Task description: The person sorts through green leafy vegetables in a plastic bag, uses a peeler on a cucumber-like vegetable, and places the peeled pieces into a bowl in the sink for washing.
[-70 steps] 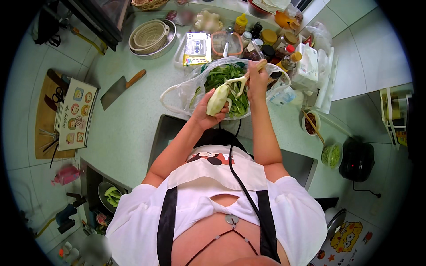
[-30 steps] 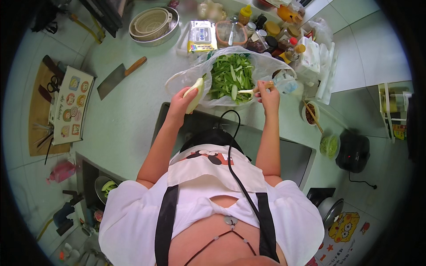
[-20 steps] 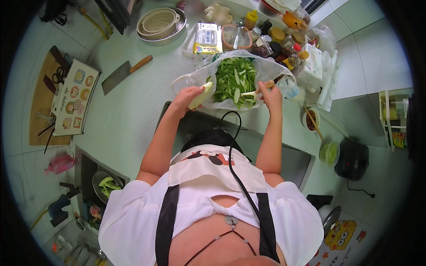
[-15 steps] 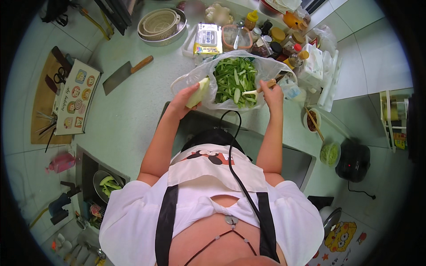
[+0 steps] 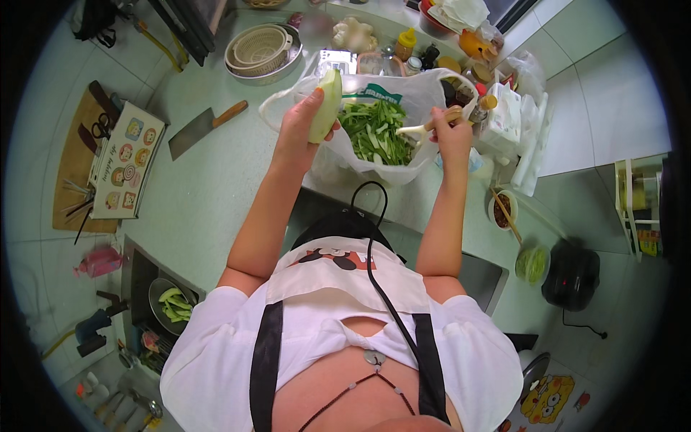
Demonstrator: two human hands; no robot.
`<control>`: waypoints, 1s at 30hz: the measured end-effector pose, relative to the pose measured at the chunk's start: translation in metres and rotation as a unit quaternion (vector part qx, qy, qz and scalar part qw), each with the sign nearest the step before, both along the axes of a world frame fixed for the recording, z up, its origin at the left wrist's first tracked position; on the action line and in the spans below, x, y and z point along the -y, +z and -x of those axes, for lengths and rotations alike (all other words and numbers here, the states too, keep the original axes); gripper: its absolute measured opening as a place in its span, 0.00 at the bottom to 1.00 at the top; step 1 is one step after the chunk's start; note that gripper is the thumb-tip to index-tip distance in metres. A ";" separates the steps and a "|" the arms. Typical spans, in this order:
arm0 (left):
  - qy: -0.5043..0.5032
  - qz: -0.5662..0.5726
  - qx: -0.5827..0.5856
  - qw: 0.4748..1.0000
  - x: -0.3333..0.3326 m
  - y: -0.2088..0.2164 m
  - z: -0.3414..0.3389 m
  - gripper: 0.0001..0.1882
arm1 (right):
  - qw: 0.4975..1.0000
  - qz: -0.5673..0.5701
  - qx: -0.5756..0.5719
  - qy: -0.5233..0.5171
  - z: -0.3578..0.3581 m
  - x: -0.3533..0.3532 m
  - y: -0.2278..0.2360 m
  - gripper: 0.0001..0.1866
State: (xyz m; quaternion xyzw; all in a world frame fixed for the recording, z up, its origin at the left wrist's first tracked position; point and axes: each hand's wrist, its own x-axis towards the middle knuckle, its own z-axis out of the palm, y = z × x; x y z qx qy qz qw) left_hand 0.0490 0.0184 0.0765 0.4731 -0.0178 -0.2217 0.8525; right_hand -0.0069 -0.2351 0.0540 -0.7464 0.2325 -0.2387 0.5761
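My left hand [image 5: 294, 131] is wrapped round a pale green peeled gourd [image 5: 327, 106], held upright over the left side of a white plastic bag [image 5: 421, 88]. Green peelings [image 5: 374, 133] are heaped inside the bag, which stands open on the counter. In my right hand [image 5: 453, 135] is a peeler with a wooden handle and a whitish head [image 5: 412, 131]. Its head points left over the peelings, apart from the gourd. The fingers of my right hand are closed round the handle near the bag's right rim.
Left on the counter [image 5: 194, 180] lies a cleaver [image 5: 193, 135]. Behind it stand nested strainers [image 5: 260, 49]. Bottles and jars crowd the back right, beside a tissue pack [image 5: 502, 115]. A bowl with chopsticks [image 5: 502, 209] sits at right; a pan of green pieces [image 5: 174, 306] is in the left sink.
Both my hands have moved up and away from me. The gourd has risen and now stands more upright. The peeler has shifted slightly, and more of the bag's far wall shows.
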 end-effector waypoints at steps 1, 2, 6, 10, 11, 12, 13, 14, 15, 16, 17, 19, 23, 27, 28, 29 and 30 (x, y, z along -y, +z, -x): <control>-0.002 -0.005 -0.003 1.000 0.002 -0.002 0.000 0.22 | 1.000 -0.008 0.010 0.014 0.000 -0.001 -0.002 0.14; 0.023 0.005 0.000 1.000 0.002 -0.001 0.002 0.22 | 0.999 -0.015 0.019 0.027 0.001 -0.003 -0.002 0.14; 0.071 0.052 -0.014 0.996 -0.004 -0.003 -0.001 0.23 | 0.987 -0.115 0.110 -0.024 0.000 -0.003 0.008 0.12; 0.075 0.145 -0.054 0.985 -0.010 -0.004 0.002 0.24 | 0.980 -0.156 0.123 -0.008 -0.001 -0.012 0.007 0.10; 0.076 0.181 -0.058 0.979 -0.014 -0.006 0.004 0.24 | 0.972 -0.183 0.147 0.004 -0.002 -0.014 0.006 0.10; 0.071 0.202 -0.051 0.975 -0.022 -0.008 0.007 0.24 | 0.963 -0.210 0.167 0.021 -0.004 -0.018 0.006 0.09; 0.069 0.228 -0.038 0.970 -0.028 -0.010 0.007 0.25 | 0.953 -0.234 0.189 0.043 -0.008 -0.021 0.009 0.09; 0.069 0.253 -0.024 0.965 -0.034 -0.012 0.009 0.25 | 0.955 -0.232 0.180 0.035 -0.007 -0.023 0.012 0.09; 0.062 0.277 -0.033 0.958 -0.036 -0.015 0.007 0.24 | 0.957 -0.228 0.177 0.028 -0.006 -0.025 0.017 0.09; 0.057 0.297 -0.040 0.952 -0.040 -0.018 0.006 0.23 | 0.958 -0.229 0.172 0.023 -0.006 -0.029 0.020 0.08; 0.055 0.314 -0.048 0.947 -0.047 -0.020 0.008 0.22 | 0.951 -0.238 0.192 0.039 -0.007 -0.033 0.022 0.08; 0.096 0.324 -0.056 0.939 -0.052 -0.020 0.018 0.23 | 0.937 -0.261 0.224 0.065 -0.009 -0.043 0.026 0.08; 0.134 0.323 -0.015 0.937 -0.084 -0.011 0.037 0.28 | 0.910 -0.318 0.243 0.108 -0.020 -0.076 0.040 0.08; 0.186 0.332 0.018 0.924 -0.117 0.002 0.053 0.28 | 0.880 -0.344 0.262 0.197 -0.030 -0.112 0.051 0.08; 0.207 0.331 0.020 0.921 -0.126 0.006 0.056 0.28 | 0.886 -0.340 0.251 0.193 -0.033 -0.124 0.053 0.08; 0.243 0.314 0.016 0.918 -0.135 0.013 0.056 0.30 | 0.892 -0.334 0.240 0.187 -0.040 -0.139 0.056 0.07; 0.278 0.298 0.015 0.913 -0.145 0.020 0.057 0.31 | 0.897 -0.329 0.232 0.183 -0.046 -0.154 0.060 0.07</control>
